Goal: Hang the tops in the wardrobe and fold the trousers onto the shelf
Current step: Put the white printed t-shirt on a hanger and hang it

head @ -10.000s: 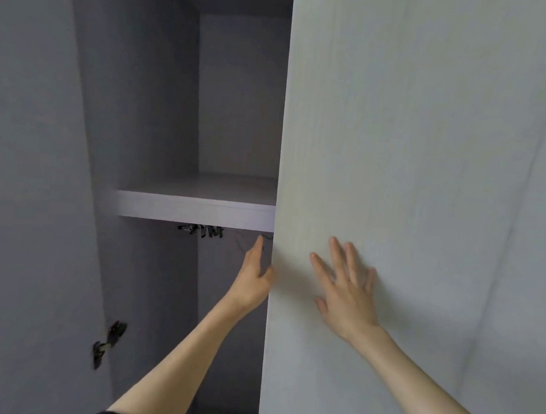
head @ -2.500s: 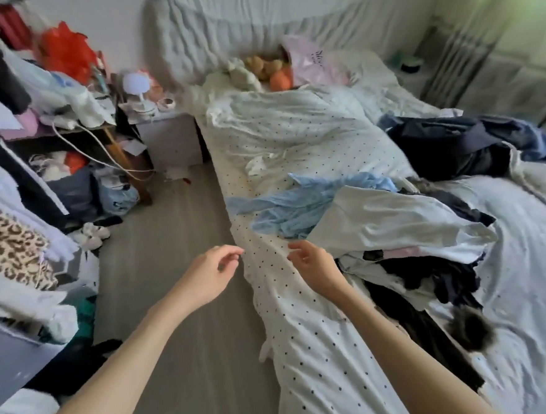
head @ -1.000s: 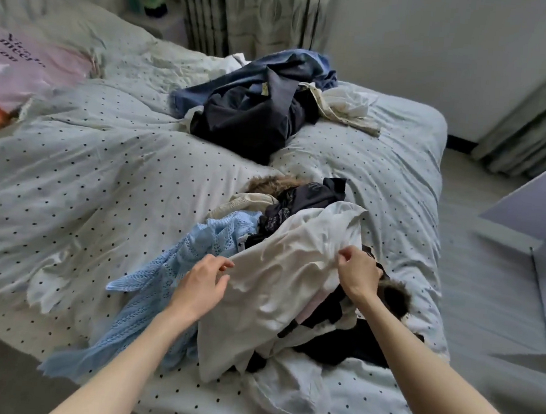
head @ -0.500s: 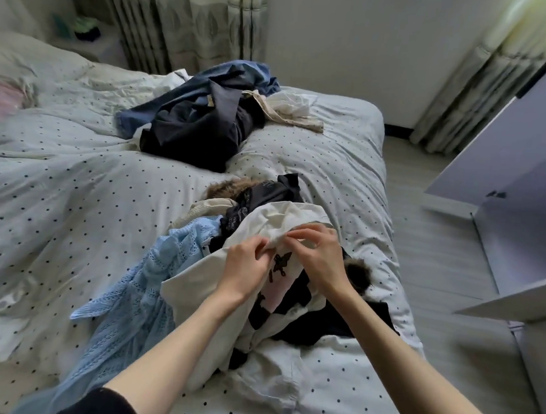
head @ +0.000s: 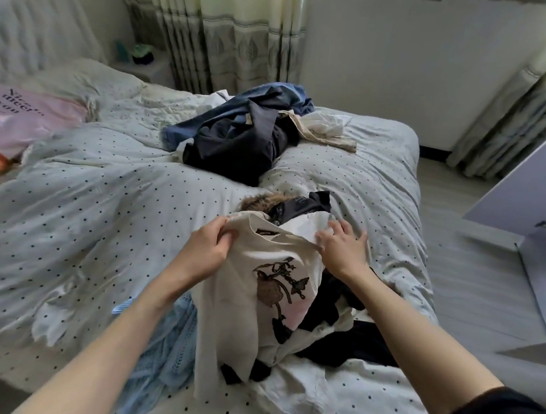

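Hands (head: 209, 249) now apart, cream top (head: 260, 270) spread, bed edge (head: 421, 282) beside

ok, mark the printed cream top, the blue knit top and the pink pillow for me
printed cream top (head: 261, 257): head view, plain fabric just above the dark print.
blue knit top (head: 172, 338): head view, openwork knit showing beside the left forearm.
pink pillow (head: 19, 118): head view, pink face below the lettering.

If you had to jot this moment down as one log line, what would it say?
step: lifting cream printed top from bed pile | left hand: grips its shoulder | right hand: fingers on other shoulder | wardrobe door: open
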### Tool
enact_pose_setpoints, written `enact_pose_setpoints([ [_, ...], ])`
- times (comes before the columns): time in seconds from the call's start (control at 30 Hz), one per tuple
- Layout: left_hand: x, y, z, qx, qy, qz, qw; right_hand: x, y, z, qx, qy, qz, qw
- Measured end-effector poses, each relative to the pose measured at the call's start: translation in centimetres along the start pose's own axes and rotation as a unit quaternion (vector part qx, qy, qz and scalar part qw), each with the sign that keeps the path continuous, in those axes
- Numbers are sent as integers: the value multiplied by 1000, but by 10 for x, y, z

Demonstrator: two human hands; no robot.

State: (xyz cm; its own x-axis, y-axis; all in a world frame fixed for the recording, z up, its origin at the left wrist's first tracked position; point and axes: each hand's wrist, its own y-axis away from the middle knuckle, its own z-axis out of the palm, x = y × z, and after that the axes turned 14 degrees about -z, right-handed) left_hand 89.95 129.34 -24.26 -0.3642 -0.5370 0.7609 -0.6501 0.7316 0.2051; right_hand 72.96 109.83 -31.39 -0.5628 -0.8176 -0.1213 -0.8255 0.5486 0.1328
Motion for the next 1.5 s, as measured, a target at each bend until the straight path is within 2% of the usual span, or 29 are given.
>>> enact_pose_setpoints([
  [0.07,-7,-1,-6,2,-21,-17,1000,0,-5,0,-11,38,-26,999],
  [0.13,-9,-3,-10,18,-52,-33,998,-3,-8,-1,25,17,-33,999],
  [0.2,-8,-6,-14,50,-68,-50,995,-5,-9,-11,88,-92,0,992],
  [0.27,-5,-9,-17,76,-67,-63,993,-3,-10,-27,136,-220,30,966],
  [0.37,4,-12,-20,94,-91,-65,989,7,-1,-58,200,-290,27,936],
  [0.57,44,-14,-22,109,-82,15,991,18,36,-123,300,-296,-5,907],
  [0.67,76,-15,-25,122,-36,70,989,32,61,-157,327,-291,16,899],
  [0.77,114,-12,-29,118,-5,142,983,44,97,-193,378,-297,48,876],
  [0.9,176,12,-17,60,52,274,958,52,178,-231,475,-266,100,833],
  [1.07,224,74,27,-7,85,395,915,51,308,-235,504,-215,247,799],
  [1.23,281,142,73,-88,113,451,881,39,433,-235,561,-124,341,744],
  [1.3,306,164,85,-97,135,469,868,36,466,-245,582,-89,356,725],
  [1.43,364,244,125,-135,159,521,828,31,564,-269,643,9,392,658],
  [1.5,383,285,149,-152,165,537,813,35,610,-275,654,54,404,637],
])
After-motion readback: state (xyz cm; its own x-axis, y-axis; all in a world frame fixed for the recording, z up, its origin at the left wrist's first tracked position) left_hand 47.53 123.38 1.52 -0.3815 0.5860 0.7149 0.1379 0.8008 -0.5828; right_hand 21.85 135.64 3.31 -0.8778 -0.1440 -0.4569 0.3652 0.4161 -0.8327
